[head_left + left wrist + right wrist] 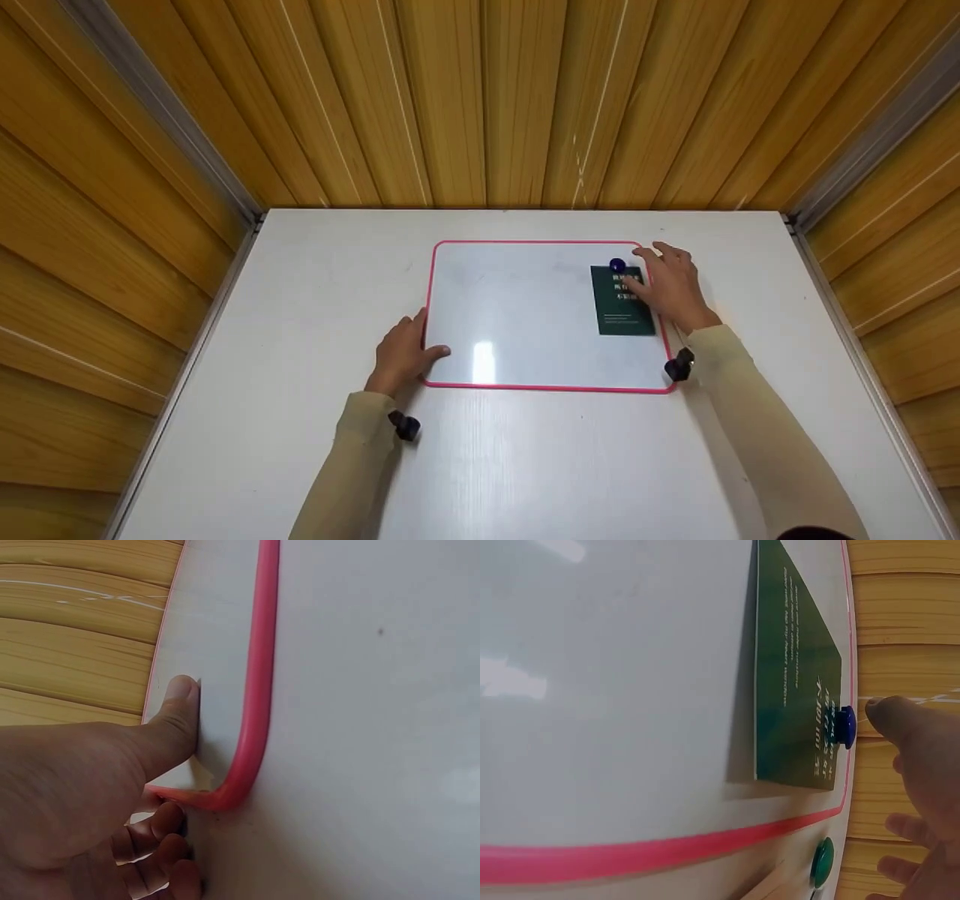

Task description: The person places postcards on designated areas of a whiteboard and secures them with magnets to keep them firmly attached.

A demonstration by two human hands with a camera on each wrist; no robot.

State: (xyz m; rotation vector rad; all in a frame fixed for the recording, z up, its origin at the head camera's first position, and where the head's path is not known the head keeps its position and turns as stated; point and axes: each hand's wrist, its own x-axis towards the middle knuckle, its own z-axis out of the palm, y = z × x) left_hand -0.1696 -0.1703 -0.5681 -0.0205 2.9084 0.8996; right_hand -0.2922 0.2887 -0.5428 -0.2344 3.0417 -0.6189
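Left hand (pixel 401 352) grips the near-left corner of the pink-framed white magnetic board (pixel 525 352), thumb on top, fingers curled under. Right hand (pixel 671 285) rests loose-fingered by the dark green printed card (pixel 621 307), pinned by a round blue magnet (pixel 617 265). Beneath lies a white rectangular table (pixel 315 450), boxed by wooden plank walls (pixel 487 97).

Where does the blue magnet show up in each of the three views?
Head: blue magnet at the green card's top edge, upper right of the whiteboard, beside the right hand.
Left wrist: not in view.
Right wrist: right of centre, near the thumb.
Shared landmark: the board's pink frame.
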